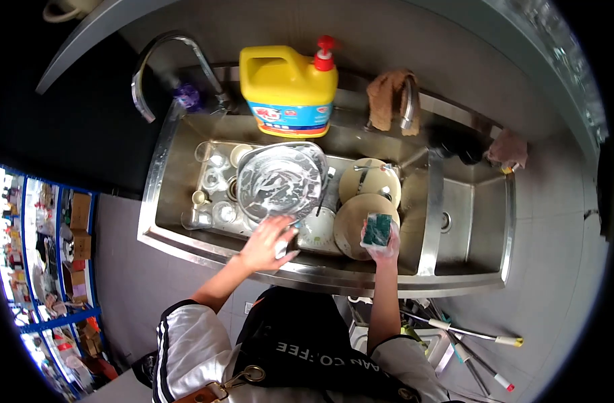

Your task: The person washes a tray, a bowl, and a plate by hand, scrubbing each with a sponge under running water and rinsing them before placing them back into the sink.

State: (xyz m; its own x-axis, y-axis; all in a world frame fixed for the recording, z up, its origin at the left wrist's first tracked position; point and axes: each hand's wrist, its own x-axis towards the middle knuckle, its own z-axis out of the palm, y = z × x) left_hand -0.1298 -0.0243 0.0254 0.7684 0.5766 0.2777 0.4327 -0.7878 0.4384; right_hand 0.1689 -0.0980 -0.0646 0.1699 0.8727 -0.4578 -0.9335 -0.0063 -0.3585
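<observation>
My right hand [385, 249], foamy, holds a sponge with a dark green scouring side [378, 230] over a large cream plate [347, 225] in the sink. My left hand [265, 246] is at the near rim of a soapy, rounded metal basin [280, 183], its fingers apart. A white patch shows by its thumb; I cannot make out whether it is foam. Under and beside that hand is a white bowl with a green pattern [318, 230]. Another cream plate [370, 180] lies behind, with cutlery on it.
Left of the basin stand several clear glasses [224, 213] and a small cream cup [199, 197]. A yellow detergent jug [287, 87] with a red pump stands behind the sink. A faucet [176, 40] arches at left; a brown cloth [387, 101] hangs over another. A smaller sink compartment [461, 248] is at right.
</observation>
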